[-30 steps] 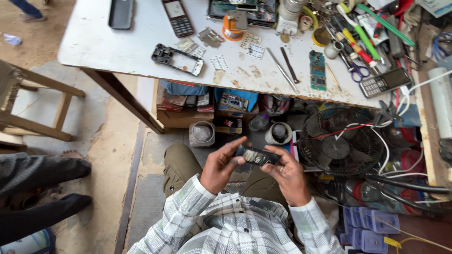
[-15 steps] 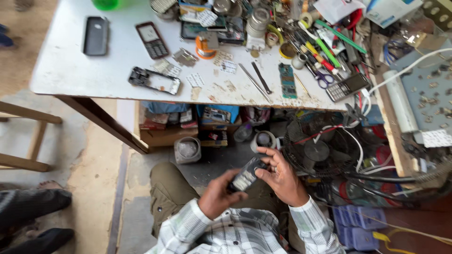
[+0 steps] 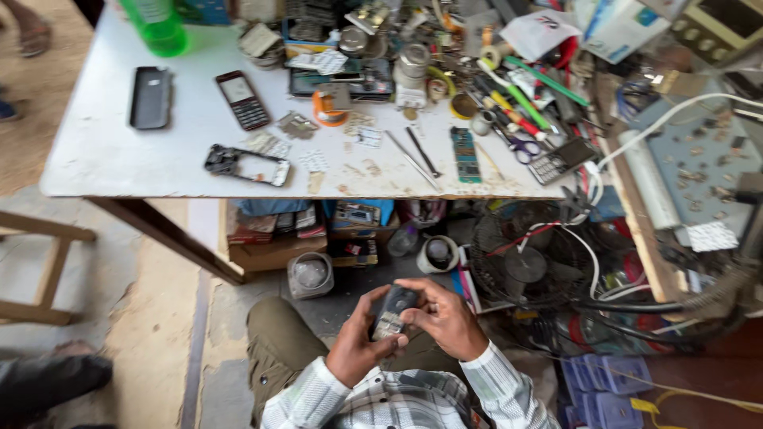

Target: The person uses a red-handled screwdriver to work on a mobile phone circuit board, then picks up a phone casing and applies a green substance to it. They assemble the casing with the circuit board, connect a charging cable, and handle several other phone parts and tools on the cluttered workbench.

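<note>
A small dark mobile phone with its back open is held over my lap, below the table's near edge. My left hand grips its lower end from the left, thumb across the open back. My right hand wraps its upper end from the right, fingers curled over the top. Both sleeves are white plaid. On the white table lie a phone frame, a red-edged keypad phone, a black back cover, a green circuit board and tweezers.
A green bottle, an orange tape roll, scissors, a calculator and many tools crowd the table's back and right. Boxes, jars, a fan and cables lie beneath. A wooden stool stands left, near another person's shoe.
The view has tilted so the table sits lower and closer. The phone has turned from lying across my hands to nearly upright, my hands still closed on it.
</note>
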`<action>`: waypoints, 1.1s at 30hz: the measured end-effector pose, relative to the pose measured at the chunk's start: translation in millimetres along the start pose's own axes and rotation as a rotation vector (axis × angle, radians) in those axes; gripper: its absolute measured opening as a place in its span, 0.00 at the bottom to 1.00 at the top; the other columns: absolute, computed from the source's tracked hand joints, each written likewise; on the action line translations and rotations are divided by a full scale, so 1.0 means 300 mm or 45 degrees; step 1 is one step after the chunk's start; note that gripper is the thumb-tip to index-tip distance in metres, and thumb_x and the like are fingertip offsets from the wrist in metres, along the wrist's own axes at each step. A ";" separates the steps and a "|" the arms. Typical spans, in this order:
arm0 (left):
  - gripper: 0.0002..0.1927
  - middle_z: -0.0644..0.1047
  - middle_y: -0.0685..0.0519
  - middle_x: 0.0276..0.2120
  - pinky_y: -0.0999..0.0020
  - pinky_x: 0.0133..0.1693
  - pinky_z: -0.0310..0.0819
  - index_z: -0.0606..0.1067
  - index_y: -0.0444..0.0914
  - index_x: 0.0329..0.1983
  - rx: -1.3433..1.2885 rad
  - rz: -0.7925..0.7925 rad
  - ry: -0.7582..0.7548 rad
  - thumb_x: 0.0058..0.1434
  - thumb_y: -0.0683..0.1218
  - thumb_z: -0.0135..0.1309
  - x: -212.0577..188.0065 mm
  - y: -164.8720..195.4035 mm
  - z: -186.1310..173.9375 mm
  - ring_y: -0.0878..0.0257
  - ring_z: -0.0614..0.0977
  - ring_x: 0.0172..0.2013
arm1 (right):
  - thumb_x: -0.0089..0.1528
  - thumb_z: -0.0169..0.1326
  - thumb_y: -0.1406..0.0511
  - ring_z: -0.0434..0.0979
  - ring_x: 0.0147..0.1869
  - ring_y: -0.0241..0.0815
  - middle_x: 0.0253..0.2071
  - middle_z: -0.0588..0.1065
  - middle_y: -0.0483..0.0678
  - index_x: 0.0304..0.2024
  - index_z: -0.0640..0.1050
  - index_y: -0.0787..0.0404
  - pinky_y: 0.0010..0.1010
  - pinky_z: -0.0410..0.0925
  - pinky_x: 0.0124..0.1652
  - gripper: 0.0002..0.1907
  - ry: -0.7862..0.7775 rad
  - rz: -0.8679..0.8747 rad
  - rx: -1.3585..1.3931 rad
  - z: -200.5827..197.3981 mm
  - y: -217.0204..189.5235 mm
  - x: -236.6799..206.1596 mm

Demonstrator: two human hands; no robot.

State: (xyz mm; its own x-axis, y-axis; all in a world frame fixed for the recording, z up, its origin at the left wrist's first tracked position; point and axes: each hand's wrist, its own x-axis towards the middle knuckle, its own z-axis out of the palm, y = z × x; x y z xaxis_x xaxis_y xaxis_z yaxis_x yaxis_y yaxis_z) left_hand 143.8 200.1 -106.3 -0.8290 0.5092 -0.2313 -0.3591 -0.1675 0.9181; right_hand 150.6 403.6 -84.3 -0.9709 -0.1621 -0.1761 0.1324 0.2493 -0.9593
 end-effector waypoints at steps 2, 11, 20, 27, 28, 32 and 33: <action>0.38 0.79 0.51 0.42 0.69 0.32 0.82 0.60 0.43 0.69 -0.166 0.013 -0.079 0.57 0.35 0.62 0.017 -0.015 0.008 0.65 0.84 0.34 | 0.61 0.62 0.65 0.81 0.39 0.32 0.45 0.81 0.46 0.65 0.74 0.60 0.27 0.76 0.38 0.29 -0.088 0.018 -0.030 -0.023 -0.029 0.006; 0.25 0.80 0.45 0.37 0.63 0.34 0.86 0.66 0.38 0.63 -0.692 -0.024 0.022 0.65 0.43 0.58 0.028 -0.072 -0.061 0.57 0.87 0.34 | 0.61 0.62 0.62 0.81 0.40 0.38 0.43 0.83 0.50 0.62 0.76 0.56 0.32 0.75 0.38 0.26 0.054 -0.074 -0.248 0.033 -0.048 0.080; 0.27 0.82 0.43 0.42 0.62 0.33 0.83 0.60 0.43 0.69 -0.794 0.188 0.188 0.70 0.54 0.48 -0.014 -0.041 -0.220 0.58 0.85 0.31 | 0.63 0.54 0.65 0.86 0.40 0.39 0.43 0.85 0.47 0.55 0.81 0.55 0.29 0.77 0.39 0.17 0.255 -0.193 -0.532 0.044 -0.093 0.156; 0.33 0.76 0.44 0.54 0.53 0.51 0.79 0.49 0.57 0.79 -1.326 0.304 -0.073 0.72 0.62 0.36 0.010 0.052 -0.205 0.51 0.82 0.50 | 0.57 0.66 0.59 0.86 0.50 0.40 0.49 0.82 0.51 0.56 0.80 0.60 0.31 0.79 0.43 0.25 0.321 -0.465 -0.581 0.081 -0.205 0.114; 0.33 0.75 0.44 0.57 0.51 0.54 0.78 0.48 0.58 0.79 -1.389 0.308 -0.108 0.71 0.61 0.37 0.030 0.066 -0.195 0.49 0.81 0.54 | 0.56 0.67 0.57 0.85 0.50 0.42 0.50 0.80 0.51 0.58 0.78 0.60 0.32 0.79 0.43 0.29 0.344 -0.486 -0.564 0.099 -0.210 0.104; 0.34 0.71 0.42 0.64 0.45 0.62 0.72 0.45 0.60 0.81 -1.435 0.419 -0.326 0.75 0.56 0.41 0.095 0.120 -0.155 0.45 0.74 0.63 | 0.54 0.68 0.54 0.81 0.53 0.46 0.59 0.74 0.53 0.62 0.71 0.61 0.34 0.77 0.45 0.38 0.458 -0.517 -0.593 0.185 -0.212 0.052; 0.34 0.70 0.42 0.64 0.44 0.63 0.71 0.45 0.59 0.81 -1.459 0.422 -0.371 0.75 0.55 0.41 0.109 0.133 -0.149 0.44 0.72 0.65 | 0.55 0.67 0.53 0.80 0.55 0.46 0.61 0.72 0.54 0.63 0.70 0.60 0.34 0.77 0.46 0.38 0.496 -0.527 -0.627 0.192 -0.213 0.046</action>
State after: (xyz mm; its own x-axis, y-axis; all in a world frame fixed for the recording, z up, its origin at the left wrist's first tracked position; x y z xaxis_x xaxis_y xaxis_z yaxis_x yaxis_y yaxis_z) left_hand 83.2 172.5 -91.5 -0.8777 0.4460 0.1752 -0.4405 -0.8949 0.0713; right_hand 140.3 330.5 -38.3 -0.9345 -0.0089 0.3559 -0.2746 0.6544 -0.7045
